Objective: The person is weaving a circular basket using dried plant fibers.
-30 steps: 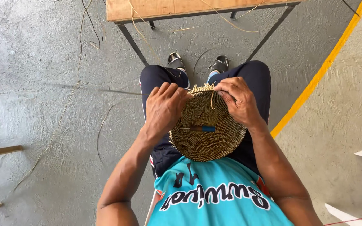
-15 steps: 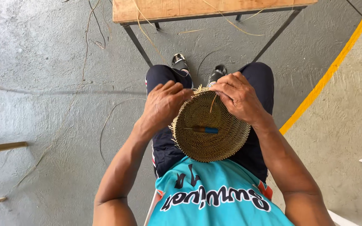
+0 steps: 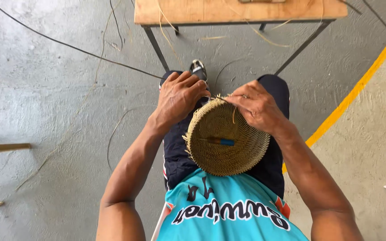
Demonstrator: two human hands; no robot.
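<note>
Resting on the lap, mouth up: round woven basket [image 3: 227, 143], straw-coloured, tilted slightly toward the far side. Left hand [image 3: 178, 99] at the far-left rim, fingers curled and pressed together over the edge, pinching the rim where loose fibre ends stick out. Right hand [image 3: 258, 107] at the far-right rim, fingertips closed on a thin straw strand [image 3: 233, 114] that hangs down into the basket. Lying on the basket floor, a small tool with a blue handle [image 3: 222, 142], untouched by either hand. Dark shorts [image 3: 178, 156] under the basket, teal jersey [image 3: 228, 209] at the near edge. Far side: wooden worktop [image 3: 237, 10] on dark metal legs, straw strands draped over it. One shoe [image 3: 197, 69] on grey concrete floor [image 3: 54, 111]. Yellow painted line [image 3: 358, 89] running diagonally at right. Loose fibres scattered on floor at left.
</note>
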